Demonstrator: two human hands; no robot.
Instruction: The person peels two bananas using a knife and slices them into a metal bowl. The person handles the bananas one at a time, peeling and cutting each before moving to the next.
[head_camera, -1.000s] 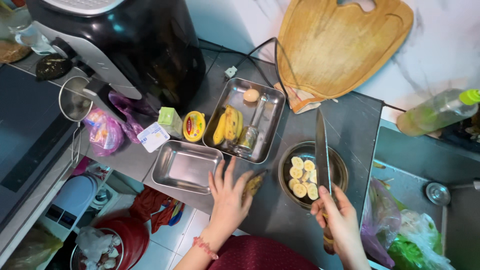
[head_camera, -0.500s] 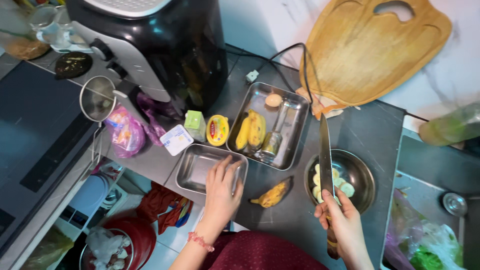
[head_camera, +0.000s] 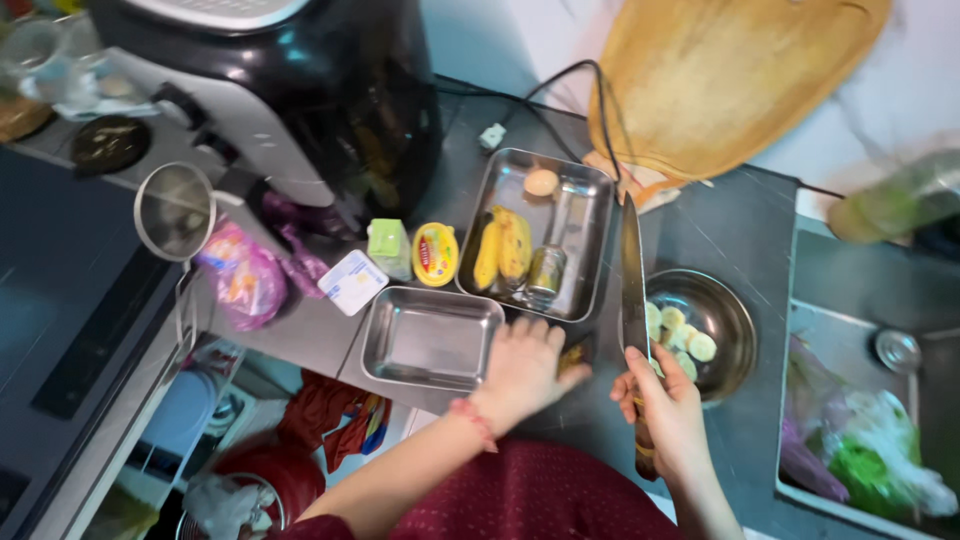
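My right hand (head_camera: 668, 408) is closed around a knife (head_camera: 632, 290), blade pointing away. My left hand (head_camera: 522, 368), fingers loosely spread, presses on a banana piece (head_camera: 573, 357) on the dark surface (head_camera: 745, 215), beside an empty steel tray (head_camera: 430, 338). Risk: the blade could catch my left fingers, since they lie close to its edge.

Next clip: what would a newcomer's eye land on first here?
The long knife in the right hand, blade pointing away beside the bowl of banana slices. The left hand covers a banana piece on the dark counter, next to an empty steel tray.
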